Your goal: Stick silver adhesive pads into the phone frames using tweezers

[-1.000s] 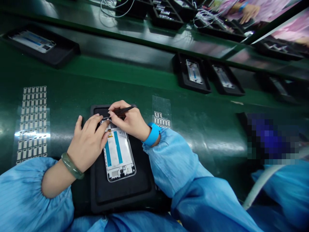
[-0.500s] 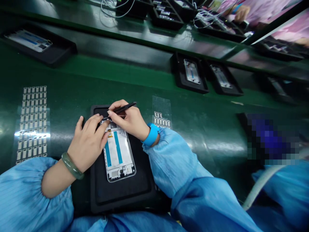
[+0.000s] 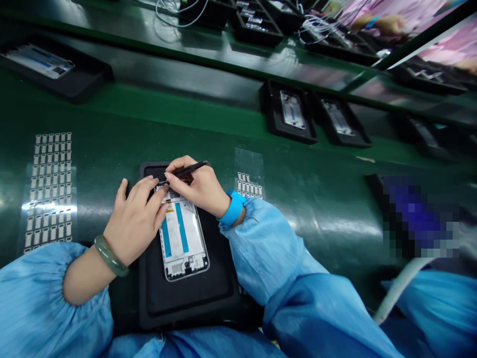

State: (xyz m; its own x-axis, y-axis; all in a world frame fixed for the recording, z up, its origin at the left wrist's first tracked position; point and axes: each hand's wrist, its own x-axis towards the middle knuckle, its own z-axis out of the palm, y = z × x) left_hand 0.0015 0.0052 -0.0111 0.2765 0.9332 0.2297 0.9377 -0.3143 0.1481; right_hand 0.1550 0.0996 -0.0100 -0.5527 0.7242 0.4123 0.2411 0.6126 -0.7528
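A phone frame (image 3: 194, 233) with two blue strips lies in a black tray (image 3: 219, 293) in front of me. My left hand (image 3: 136, 216) rests on its upper left part, with fingers stretched out and apart. In my right hand (image 3: 199, 186) is a slim black pen-like tool (image 3: 190, 169), pinched between thumb and fingers. It points down at the frame's top edge, close to my left fingertips. The tool's tip and whatever it touches there are too small and covered to make out.
Sheets of small pale stickers (image 3: 52, 184) and a partly used sheet (image 3: 249, 184) flank the tray. Farther back, black trays (image 3: 274, 127) hold more phone frames. Cables (image 3: 320, 25) lie on the upper shelf, near another person's hand (image 3: 389, 24). A blurred dark tray stands at right.
The far trays with phone frames have shifted left along the green surface. My right hand and its tool have moved very slightly left. The other person's hand on the shelf has moved right.
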